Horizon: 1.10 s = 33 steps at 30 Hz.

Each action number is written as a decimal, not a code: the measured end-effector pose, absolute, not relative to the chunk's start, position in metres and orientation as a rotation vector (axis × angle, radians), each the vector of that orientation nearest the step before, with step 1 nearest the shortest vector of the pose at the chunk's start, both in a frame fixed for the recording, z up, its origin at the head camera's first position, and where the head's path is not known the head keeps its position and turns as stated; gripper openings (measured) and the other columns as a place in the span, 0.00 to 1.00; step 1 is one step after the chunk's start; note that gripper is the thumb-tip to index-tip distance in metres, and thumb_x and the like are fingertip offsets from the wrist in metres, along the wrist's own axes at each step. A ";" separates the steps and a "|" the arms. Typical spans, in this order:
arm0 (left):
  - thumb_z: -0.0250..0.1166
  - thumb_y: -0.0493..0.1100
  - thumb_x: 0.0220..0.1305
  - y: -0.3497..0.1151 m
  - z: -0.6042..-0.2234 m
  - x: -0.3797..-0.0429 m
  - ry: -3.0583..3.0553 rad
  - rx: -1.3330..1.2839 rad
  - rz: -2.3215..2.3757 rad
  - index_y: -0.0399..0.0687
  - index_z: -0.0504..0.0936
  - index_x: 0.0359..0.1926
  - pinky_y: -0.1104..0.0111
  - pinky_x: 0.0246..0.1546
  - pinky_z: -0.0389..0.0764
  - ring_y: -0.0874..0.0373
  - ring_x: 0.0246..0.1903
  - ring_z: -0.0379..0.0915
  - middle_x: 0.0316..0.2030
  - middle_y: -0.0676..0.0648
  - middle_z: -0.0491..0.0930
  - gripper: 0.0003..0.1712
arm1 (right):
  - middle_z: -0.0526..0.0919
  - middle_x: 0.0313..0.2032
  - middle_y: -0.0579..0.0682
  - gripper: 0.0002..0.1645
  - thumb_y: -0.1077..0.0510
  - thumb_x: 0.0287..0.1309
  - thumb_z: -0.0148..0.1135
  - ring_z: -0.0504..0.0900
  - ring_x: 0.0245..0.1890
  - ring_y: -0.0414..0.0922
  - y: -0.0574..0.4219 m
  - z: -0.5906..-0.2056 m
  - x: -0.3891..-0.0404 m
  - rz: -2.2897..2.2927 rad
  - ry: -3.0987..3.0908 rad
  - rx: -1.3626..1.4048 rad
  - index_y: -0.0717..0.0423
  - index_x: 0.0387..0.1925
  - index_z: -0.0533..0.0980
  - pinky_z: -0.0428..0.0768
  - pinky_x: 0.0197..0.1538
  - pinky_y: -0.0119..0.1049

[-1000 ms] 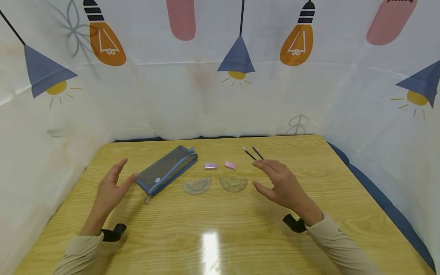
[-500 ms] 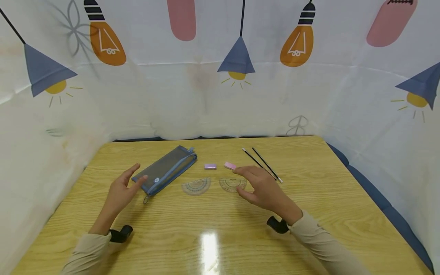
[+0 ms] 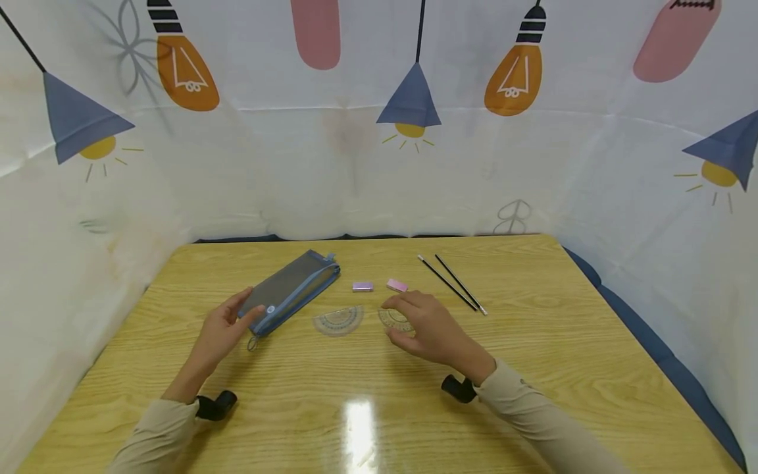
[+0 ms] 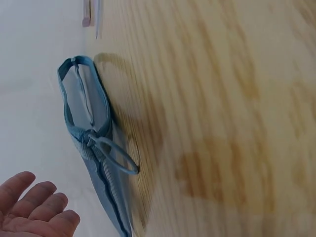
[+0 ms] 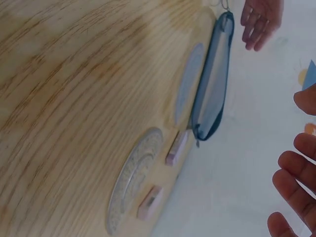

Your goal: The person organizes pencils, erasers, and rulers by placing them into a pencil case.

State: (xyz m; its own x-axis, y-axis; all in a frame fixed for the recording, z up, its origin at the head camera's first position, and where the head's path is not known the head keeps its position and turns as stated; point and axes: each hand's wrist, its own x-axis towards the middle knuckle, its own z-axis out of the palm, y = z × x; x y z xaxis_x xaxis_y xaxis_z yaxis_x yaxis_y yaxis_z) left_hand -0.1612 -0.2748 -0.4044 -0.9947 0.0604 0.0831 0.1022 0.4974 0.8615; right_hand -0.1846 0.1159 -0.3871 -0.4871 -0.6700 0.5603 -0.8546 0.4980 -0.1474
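Observation:
A blue-trimmed mesh pencil case (image 3: 290,283) lies slanted on the table, its zipper gaping in both wrist views. My left hand (image 3: 222,336) hovers over its near end with relaxed fingers; the left wrist view shows a space between the fingers (image 4: 47,202) and the case. Above the right clear protractor (image 3: 392,320) floats my right hand (image 3: 435,334), fingers spread and gripping nothing, covering part of it in the head view. Left of that lies a second clear protractor (image 3: 339,322). Behind them sit a purple eraser (image 3: 362,287) and a pink eraser (image 3: 397,285).
Two dark pencils, one on the left (image 3: 447,283) and one on the right (image 3: 461,284), lie side by side behind the right hand. The wooden table (image 3: 296,408) backs onto a white printed cloth (image 3: 284,178) that also hangs at both sides.
My right hand has moved left and nearer, from beside the pencils to over the right protractor, uncovering the pencils. My left hand has shifted right over the near end of the pencil case.

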 end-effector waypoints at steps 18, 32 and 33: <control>0.61 0.57 0.68 -0.267 -0.410 -0.159 -2.780 0.012 -1.409 0.37 0.58 0.72 0.46 0.47 0.74 0.35 0.57 0.67 0.72 0.34 0.49 0.43 | 0.81 0.47 0.51 0.20 0.54 0.57 0.68 0.79 0.49 0.47 0.087 -0.398 -0.194 0.529 -2.495 1.314 0.59 0.50 0.78 0.77 0.51 0.44; 0.64 0.54 0.66 -0.261 -0.413 -0.162 -2.761 0.105 -1.507 0.36 0.61 0.71 0.68 0.14 0.62 0.62 0.11 0.49 0.71 0.33 0.54 0.41 | 0.81 0.48 0.51 0.18 0.55 0.60 0.65 0.79 0.49 0.47 0.064 -0.411 -0.206 0.473 -2.636 1.352 0.58 0.51 0.78 0.76 0.52 0.40; 0.65 0.53 0.66 -0.261 -0.413 -0.162 -2.761 0.108 -1.506 0.36 0.61 0.71 0.69 0.14 0.62 0.63 0.11 0.49 0.70 0.33 0.54 0.41 | 0.81 0.48 0.51 0.18 0.55 0.60 0.65 0.79 0.49 0.46 0.063 -0.411 -0.206 0.447 -2.645 1.353 0.58 0.51 0.78 0.76 0.52 0.40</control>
